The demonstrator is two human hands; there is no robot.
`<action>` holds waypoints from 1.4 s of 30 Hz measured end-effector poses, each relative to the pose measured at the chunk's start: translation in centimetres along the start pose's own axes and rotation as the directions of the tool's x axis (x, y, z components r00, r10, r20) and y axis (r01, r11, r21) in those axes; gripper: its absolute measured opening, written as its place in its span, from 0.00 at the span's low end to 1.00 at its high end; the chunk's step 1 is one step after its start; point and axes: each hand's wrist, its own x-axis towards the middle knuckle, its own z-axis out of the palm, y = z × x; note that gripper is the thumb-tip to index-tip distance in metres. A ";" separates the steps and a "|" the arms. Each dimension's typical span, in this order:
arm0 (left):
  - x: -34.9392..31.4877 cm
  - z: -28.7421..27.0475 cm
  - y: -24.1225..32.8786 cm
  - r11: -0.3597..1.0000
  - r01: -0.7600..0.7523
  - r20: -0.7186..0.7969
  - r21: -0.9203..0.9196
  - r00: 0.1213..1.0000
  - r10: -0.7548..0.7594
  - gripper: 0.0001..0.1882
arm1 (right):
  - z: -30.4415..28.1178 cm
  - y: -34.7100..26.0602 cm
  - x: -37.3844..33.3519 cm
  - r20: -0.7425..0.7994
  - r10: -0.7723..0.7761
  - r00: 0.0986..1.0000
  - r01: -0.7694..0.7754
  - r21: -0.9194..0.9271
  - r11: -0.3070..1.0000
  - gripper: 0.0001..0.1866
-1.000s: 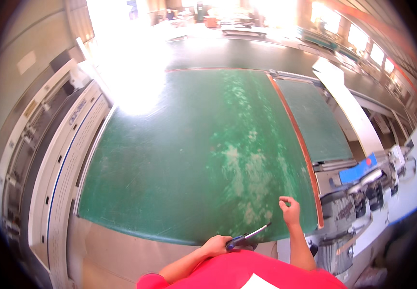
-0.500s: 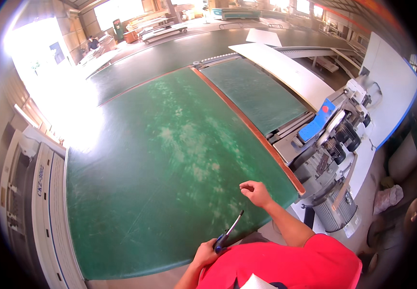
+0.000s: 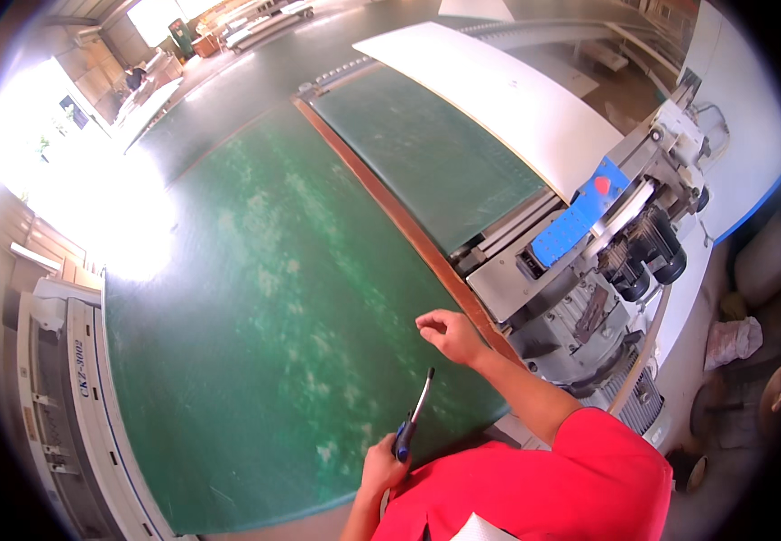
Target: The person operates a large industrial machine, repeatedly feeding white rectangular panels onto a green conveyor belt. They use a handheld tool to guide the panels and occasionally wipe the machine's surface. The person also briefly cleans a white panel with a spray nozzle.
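Observation:
My left hand (image 3: 381,464), low and close to my body, is wrapped round the dark handle of an air blow gun (image 3: 404,435). The gun's thin silver tube points up and away over the table, ending in a black tip. Farther out, my right hand (image 3: 452,335) hovers above the green table surface (image 3: 255,361), close to its brown edge strip. Its fingers are curled in toward the thumb, and I see nothing between them. The green surface has pale, dusty smears across it.
A machine with a blue cover and red button (image 3: 581,216), dark motors and a grey ribbed motor stands at right. Behind it lies a white panel (image 3: 498,95). A brown strip (image 3: 381,194) divides the green surfaces. A white machine rail (image 3: 93,388) runs along the left.
The view has shifted, bringing the machine and white panel nearer. My right hand is now nearer the brown strip. My left hand keeps hold of the air blow gun, its tube tilted more upright.

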 end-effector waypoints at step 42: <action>25.7 -4.6 17.6 0.885 -0.077 -0.006 0.459 0.996 0.090 0.13 | -20.6 -2.0 6.5 -0.193 -0.078 0.978 0.063 -0.082 0.995 0.10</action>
